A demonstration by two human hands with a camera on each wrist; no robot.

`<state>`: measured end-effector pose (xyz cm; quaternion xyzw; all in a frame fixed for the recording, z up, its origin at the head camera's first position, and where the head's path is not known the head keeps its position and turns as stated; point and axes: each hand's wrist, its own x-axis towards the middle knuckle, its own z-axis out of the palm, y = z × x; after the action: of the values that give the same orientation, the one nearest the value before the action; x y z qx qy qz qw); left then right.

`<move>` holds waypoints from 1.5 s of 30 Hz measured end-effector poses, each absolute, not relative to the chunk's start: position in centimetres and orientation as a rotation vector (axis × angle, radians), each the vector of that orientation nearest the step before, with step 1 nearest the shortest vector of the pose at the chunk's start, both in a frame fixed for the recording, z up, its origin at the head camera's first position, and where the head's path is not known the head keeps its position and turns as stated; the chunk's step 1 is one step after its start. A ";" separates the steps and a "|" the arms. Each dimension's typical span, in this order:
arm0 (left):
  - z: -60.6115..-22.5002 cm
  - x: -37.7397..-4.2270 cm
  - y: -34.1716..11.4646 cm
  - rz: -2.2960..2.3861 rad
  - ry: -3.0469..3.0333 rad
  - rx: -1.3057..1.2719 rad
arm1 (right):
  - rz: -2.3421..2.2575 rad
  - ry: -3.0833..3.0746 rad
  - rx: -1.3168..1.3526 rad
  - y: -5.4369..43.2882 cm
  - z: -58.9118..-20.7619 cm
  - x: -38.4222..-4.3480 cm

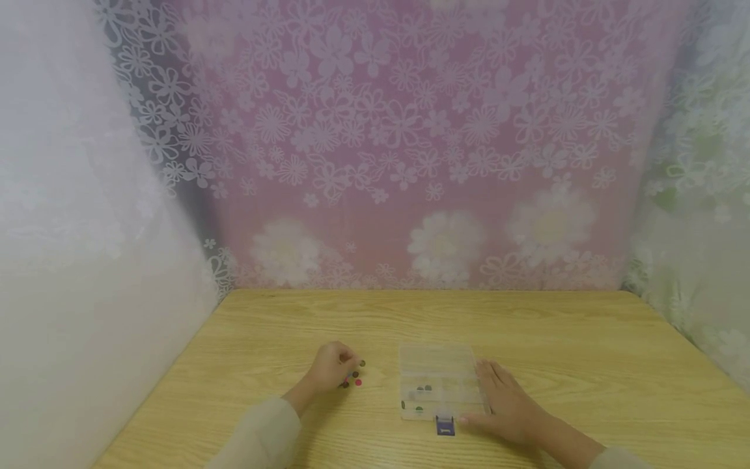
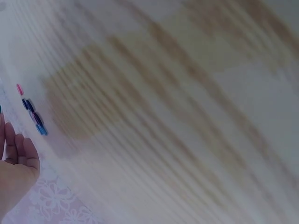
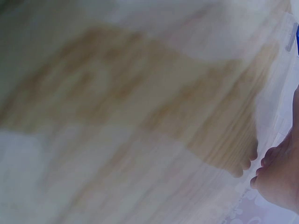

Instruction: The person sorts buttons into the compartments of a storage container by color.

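Observation:
My left hand (image 1: 329,370) is over a small group of coloured round discs, among them a red one (image 1: 359,382) and a dark one (image 1: 362,363). In the left wrist view its fingertips meet at the frame's edge, with a bit of a teal disc (image 2: 0,109) showing there. A clear plastic divided box (image 1: 436,357) lies to the right, with a few dark discs (image 1: 424,389) and a green disc (image 1: 418,410) in its compartments. My right hand (image 1: 508,405) rests against the box's right side, fingers extended and thumb along the near edge.
A blue latch (image 1: 445,426) sticks out from the box's near side. The wooden table (image 1: 586,352) runs back to a pink flowered curtain (image 1: 381,163), with pale cloth hanging (image 1: 88,260) on the left.

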<state>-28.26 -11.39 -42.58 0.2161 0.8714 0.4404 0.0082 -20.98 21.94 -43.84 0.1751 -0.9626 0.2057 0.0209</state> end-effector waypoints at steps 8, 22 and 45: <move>-42.6 -27.6 -10.5 1.368 2.745 0.639 | 0.656 -2.990 0.544 22.0 -43.9 -21.0; -42.5 -27.0 -9.5 1.380 2.690 0.678 | 0.634 -2.981 0.556 22.0 -43.9 -21.0; -42.6 -26.2 -8.0 1.370 2.692 0.766 | 0.624 -2.968 0.562 22.0 -44.2 -21.1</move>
<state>-26.20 -7.97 -42.65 0.2458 0.8638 0.4397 0.0127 -21.12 22.05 -44.20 0.1822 -0.9618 0.2021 0.0285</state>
